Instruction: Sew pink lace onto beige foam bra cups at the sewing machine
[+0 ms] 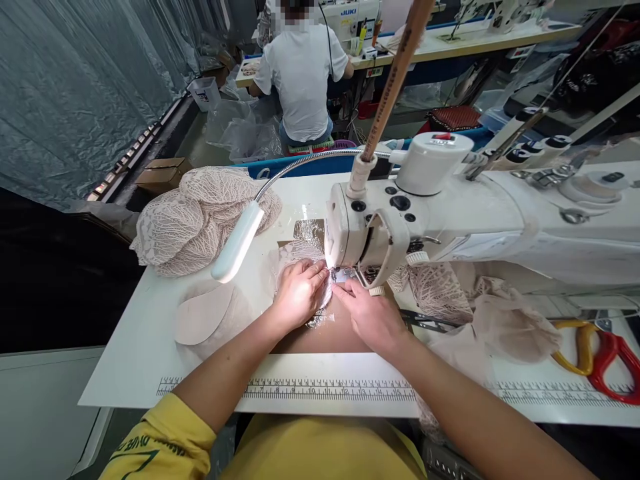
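Observation:
A pale pink lace fabric piece, rounded at its edge, lies under the needle area of a white sewing machine. My left hand is closed on the piece from the left, its fingertips bunched just beside the presser foot. From the right, my right hand pinches the near edge of the lace, with the index finger reaching toward the foot and the other fingers curled. Part of the piece is hidden beneath my hands and the machine head. Brown and shiny tape-like patches cover the table around the needle.
Lace cups are piled at the back left, under a lamp. A beige pad lies left. Black snips, sheer fabric and red-and-yellow-handled scissors lie right. Ahead, another person sits at a machine.

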Tool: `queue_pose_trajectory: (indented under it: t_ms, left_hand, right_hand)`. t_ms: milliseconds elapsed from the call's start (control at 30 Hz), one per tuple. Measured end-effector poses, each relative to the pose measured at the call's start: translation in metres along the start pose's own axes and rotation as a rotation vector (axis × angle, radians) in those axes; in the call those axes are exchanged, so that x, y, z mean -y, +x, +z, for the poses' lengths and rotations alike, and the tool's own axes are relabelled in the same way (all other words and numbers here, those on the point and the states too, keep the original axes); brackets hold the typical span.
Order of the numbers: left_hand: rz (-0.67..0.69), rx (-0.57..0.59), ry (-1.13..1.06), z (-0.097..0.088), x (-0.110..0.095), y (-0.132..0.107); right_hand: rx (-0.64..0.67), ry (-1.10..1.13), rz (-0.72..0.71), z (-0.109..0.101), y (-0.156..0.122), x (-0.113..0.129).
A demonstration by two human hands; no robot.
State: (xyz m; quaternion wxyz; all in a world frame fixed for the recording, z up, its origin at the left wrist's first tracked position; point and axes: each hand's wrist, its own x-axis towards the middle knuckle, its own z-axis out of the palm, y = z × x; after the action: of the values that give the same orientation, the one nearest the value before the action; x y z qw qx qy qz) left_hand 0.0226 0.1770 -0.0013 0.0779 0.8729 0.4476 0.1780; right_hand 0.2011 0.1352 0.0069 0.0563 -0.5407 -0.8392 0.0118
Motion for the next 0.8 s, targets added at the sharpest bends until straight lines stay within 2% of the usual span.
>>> queue_pose_trajectory:
  t_ms: [200, 367, 467, 533, 567, 600, 667, 733, 800]
  left_hand:
    - [-0.123, 0.078, 0.056, -0.006, -0.003, -0.004]
    - [-0.194, 0.14, -0.061, -0.015, 0.005, -0.009]
    - [-0.087, 0.314, -0.247, -0.031, 0.005, -0.019]
    - [0.085, 0.457, -0.385, -0.043, -0.002, -0.029]
    - [0.17, 0.492, -0.446, -0.049, -0.006, -0.034]
    - [0.232, 0.483, -0.496, -0.053, -0.011, -0.039]
    - [0.264, 0.363, -0.543, -0.056, -0.019, -0.047]
    - [0.199, 0.194, -0.498, -0.054, -0.022, -0.051]
    - [0.141, 0.104, -0.389, -0.046, -0.021, -0.049]
  right_hand:
    - [-0.051, 0.01, -0.011, 0.007, -0.001, -0.004]
    - [-0.169, 0.148, -0.046, 0.012, -0.002, -0.009]
    - [-0.209, 0.275, -0.065, 0.012, -0.004, -0.012]
    - [-0.208, 0.338, -0.074, 0.009, -0.005, -0.013]
    - [-0.202, 0.361, -0.078, 0.008, -0.006, -0.013]
    - [-0.197, 0.379, -0.082, 0.007, -0.006, -0.013]
    - [-0.181, 0.41, -0.095, 0.005, -0.007, -0.013]
    - [-0.173, 0.43, -0.116, 0.005, -0.007, -0.013]
    - [-0.173, 0.427, -0.136, 0.006, -0.007, -0.013]
